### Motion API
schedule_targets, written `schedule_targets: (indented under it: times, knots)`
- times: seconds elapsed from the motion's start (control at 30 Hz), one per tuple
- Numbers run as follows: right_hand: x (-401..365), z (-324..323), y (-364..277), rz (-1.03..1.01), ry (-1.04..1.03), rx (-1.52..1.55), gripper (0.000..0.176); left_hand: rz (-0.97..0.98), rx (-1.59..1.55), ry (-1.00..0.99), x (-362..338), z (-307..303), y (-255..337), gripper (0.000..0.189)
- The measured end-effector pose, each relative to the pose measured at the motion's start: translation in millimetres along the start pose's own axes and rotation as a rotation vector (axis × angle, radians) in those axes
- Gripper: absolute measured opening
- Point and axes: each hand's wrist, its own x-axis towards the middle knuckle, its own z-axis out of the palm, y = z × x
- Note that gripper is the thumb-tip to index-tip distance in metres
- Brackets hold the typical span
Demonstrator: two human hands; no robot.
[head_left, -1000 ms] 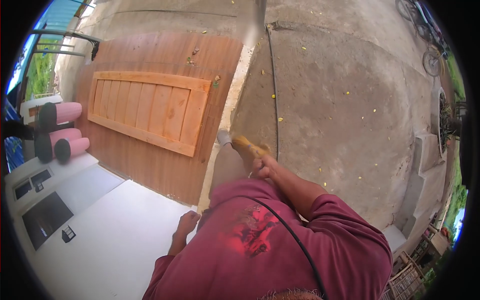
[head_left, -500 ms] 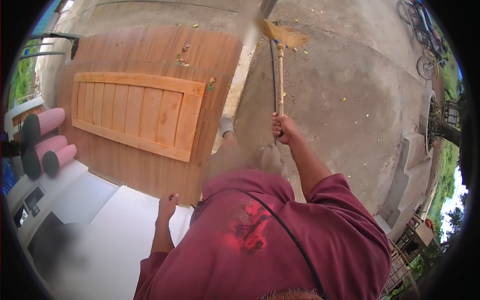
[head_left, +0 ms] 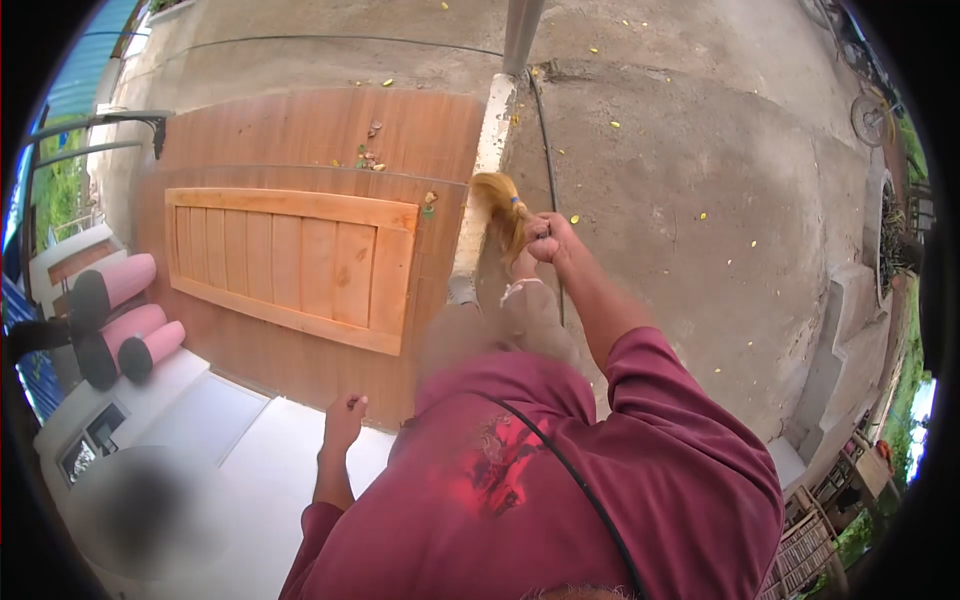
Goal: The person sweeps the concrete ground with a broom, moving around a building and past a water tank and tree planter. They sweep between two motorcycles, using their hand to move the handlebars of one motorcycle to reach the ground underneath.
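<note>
My right hand (head_left: pixel 548 238) is closed round the handle of a straw broom, out in front of my body. The broom's yellow bristles (head_left: pixel 497 203) hang just left of that hand, over the pale concrete ledge (head_left: pixel 490 145). Most of the handle is hidden or foreshortened. Low on the left, my left hand (head_left: pixel 344 418) is beside my body with its fingers curled in. Whether anything small is inside them does not show. A panelled wooden door (head_left: pixel 300 265) lies flat on the brown wood-patterned floor (head_left: pixel 230 135), ahead of my left hand.
A metal post (head_left: pixel 522 35) rises from the ledge's far end. Beside the ledge, a dark hose (head_left: pixel 548 150) runs along the concrete ground (head_left: pixel 660 200). Leaf debris (head_left: pixel 370 160) lies beyond the door. Pink rolls (head_left: pixel 130 278) and a white surface (head_left: pixel 300 450) are at left; concrete steps (head_left: pixel 835 330) at right.
The broom head has swung from far ahead to close by my right hand, toward the ledge on the left. That hand has moved slightly left. My left hand stays low and curled.
</note>
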Motion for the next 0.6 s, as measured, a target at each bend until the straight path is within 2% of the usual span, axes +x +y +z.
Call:
schedule_targets:
  times: [0.03, 0.07, 0.17, 0.23, 0.27, 0.33, 0.43, 0.53, 0.6]
  knots:
    - [-1, 29, -26, -0.051, -0.041, 0.014, 0.038, -0.008, -0.042, 0.04, -7, 4, 12, 0.028]
    - [4, 50, -61, 0.006, -0.104, -0.003, 0.04, -0.072, -0.067, 0.035, -9, 12, 18, 0.028]
    - [-9, 92, -130, -0.015, -0.253, -0.043, 0.026, -0.08, 0.108, -0.163, -15, 38, 36, 0.03]
    - [-23, 101, -156, -0.023, -0.293, -0.09, 0.016, -0.083, 0.274, -0.333, -16, 48, 61, 0.033]
    - [-31, 93, -158, -0.033, -0.3, -0.138, 0.011, -0.06, 0.278, -0.334, -15, 51, 73, 0.033]
    - [-55, 68, -154, -0.068, -0.327, -0.245, 0.006, 0.008, 0.284, -0.332, -1, 60, 89, 0.034]
    - [-106, -4, -112, -0.165, -0.207, -0.509, 0.013, 0.074, 0.327, -0.322, 23, 51, 135, 0.034]
    - [-170, -54, -51, -0.094, -0.175, -0.504, 0.016, 0.147, 0.285, -0.278, 52, 40, 175, 0.033]
    - [-198, -58, -18, -0.079, -0.188, -0.386, 0.011, 0.228, 0.198, -0.236, 76, 32, 191, 0.033]
